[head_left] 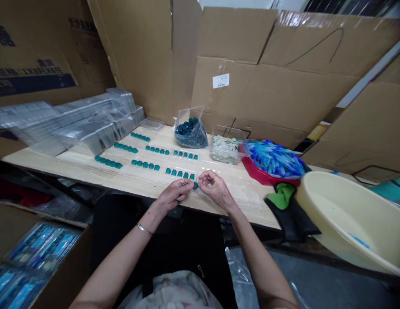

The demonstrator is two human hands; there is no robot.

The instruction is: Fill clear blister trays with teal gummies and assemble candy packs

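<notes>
My left hand (178, 189) is closed, with a small dark teal cap-like piece (195, 185) pinched at its fingertips. A second bit of teal shows under its curled fingers. Just to the right, my right hand (215, 188) has thumb and forefinger pinched together close to that piece. Whatever the right fingertips hold is too small to make out. Beyond the hands, several short rows of similar teal pieces (145, 165) lie on the table, some seemingly in clear trays. The nearest row (179, 173) is right behind my left hand.
A bag of teal pieces (190, 128), a clear box of small pale pieces (225, 143) and a red basin (256, 171) of blue pointed pieces line the back. Stacked clear plastic trays (90, 120) stand left. A cream tub (348, 206) and green-black glove-like item (285, 197) sit right.
</notes>
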